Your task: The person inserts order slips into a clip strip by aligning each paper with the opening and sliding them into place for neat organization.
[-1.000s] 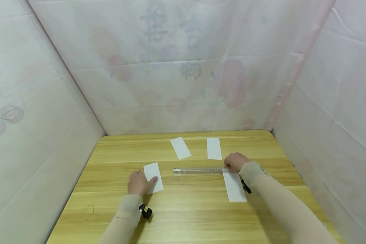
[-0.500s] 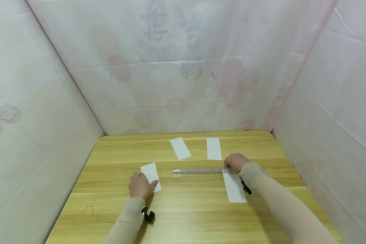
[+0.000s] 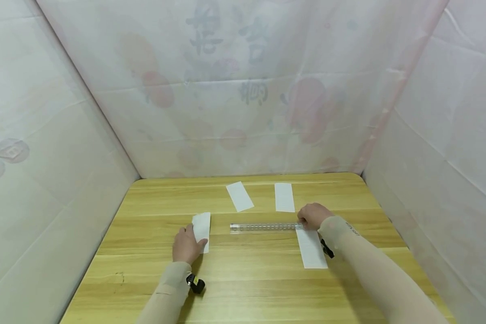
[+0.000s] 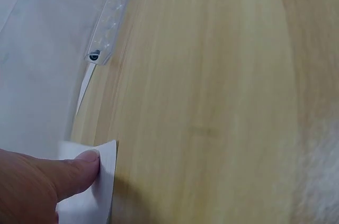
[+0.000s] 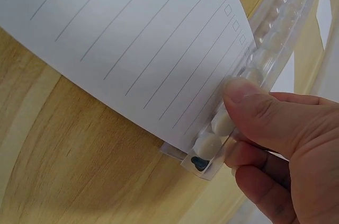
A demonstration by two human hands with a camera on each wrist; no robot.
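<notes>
Nearest me on the wood-grain surface, a small black device sits at my left cuff. A little beyond lies a lined sheet, flat, a row of little squares printed near its far edge. My left hand holds a blank-looking sheet along its left side, thumb pressed on its face, the paper bowed slightly. Past the lined sheet, and well apart from the blank-looking one, a clear strip filled with whitish beads lies crosswise; my right hand pinches its right end, just where the lined sheet's far edge meets it. I can't tell whether that edge is tucked inside. Farther off lie a slanted sheet and a straighter sheet, with pale printed cloth behind.
</notes>
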